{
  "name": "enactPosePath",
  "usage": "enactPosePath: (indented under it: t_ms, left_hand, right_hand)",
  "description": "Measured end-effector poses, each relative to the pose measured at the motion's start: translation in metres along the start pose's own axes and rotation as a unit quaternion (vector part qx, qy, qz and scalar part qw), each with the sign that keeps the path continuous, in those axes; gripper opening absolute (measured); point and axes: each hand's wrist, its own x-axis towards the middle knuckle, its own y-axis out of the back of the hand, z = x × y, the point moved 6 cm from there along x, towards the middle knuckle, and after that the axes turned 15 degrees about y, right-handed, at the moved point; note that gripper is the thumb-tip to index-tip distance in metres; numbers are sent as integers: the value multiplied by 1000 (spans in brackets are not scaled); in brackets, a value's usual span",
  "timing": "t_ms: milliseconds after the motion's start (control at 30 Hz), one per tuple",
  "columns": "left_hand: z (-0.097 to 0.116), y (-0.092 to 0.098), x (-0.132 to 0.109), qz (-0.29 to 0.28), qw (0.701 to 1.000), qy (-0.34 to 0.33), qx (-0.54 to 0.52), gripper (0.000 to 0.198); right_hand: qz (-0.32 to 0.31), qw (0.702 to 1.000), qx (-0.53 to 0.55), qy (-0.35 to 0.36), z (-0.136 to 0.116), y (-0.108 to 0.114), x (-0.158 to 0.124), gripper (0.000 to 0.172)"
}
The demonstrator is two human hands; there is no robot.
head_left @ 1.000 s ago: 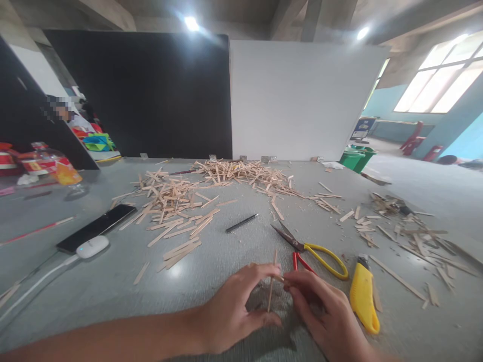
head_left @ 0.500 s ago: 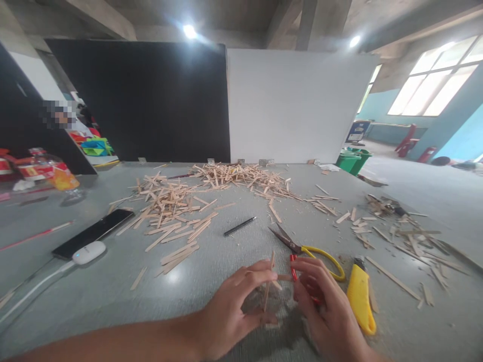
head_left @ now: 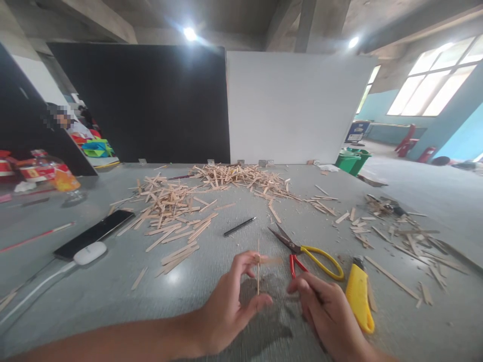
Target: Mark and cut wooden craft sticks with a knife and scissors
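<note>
My left hand point(head_left: 232, 304) holds a small piece made of thin wooden sticks point(head_left: 258, 276). One stick stands upright between its thumb and fingers, and another, blurred, points right from near the top. My right hand point(head_left: 328, 309) is just to the right, its fingers curled together; what they hold, if anything, I cannot make out. Red-handled pliers point(head_left: 293, 265) lie partly hidden beneath that hand. Behind it are scissors with yellow handles point(head_left: 324, 259), blades pointing to the back left. A yellow utility knife point(head_left: 358, 296) lies on the right.
Wooden sticks are heaped on the grey table point(head_left: 124, 291) in a left pile point(head_left: 169, 201) and a back pile point(head_left: 241, 176). A black pen point(head_left: 239, 227) lies mid-table. At left are a phone point(head_left: 94, 234), a white cabled device point(head_left: 90, 253) and a bottle point(head_left: 64, 176).
My right hand has drawn back and down from the stick piece, uncovering more of the red pliers. My left hand has shifted slightly left, turning the piece so its upright stick stands straighter.
</note>
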Motion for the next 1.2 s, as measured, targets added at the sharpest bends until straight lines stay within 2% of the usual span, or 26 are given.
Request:
enactPosePath:
  t_ms: [100, 200, 467, 733, 1200]
  left_hand:
    - [-3, 0, 0, 16, 1000, 12, -13, 52]
    - [-3, 0, 0, 14, 1000, 14, -14, 48]
    - [-3, 1, 2, 21, 999, 27, -12, 50]
    - [-1, 2, 3, 35, 999, 6, -5, 47]
    - [12, 6, 4, 32, 999, -35, 14, 46]
  right_hand:
    - [-33, 999, 0, 6, 2, -3, -4, 65]
    - [-48, 999, 5, -8, 3, -4, -4, 55]
    - [-80, 996, -22, 33, -18, -8, 6, 53]
    - [-98, 990, -69, 75, -26, -8, 12, 45]
    - [-117, 988, -72, 66, -24, -11, 12, 44]
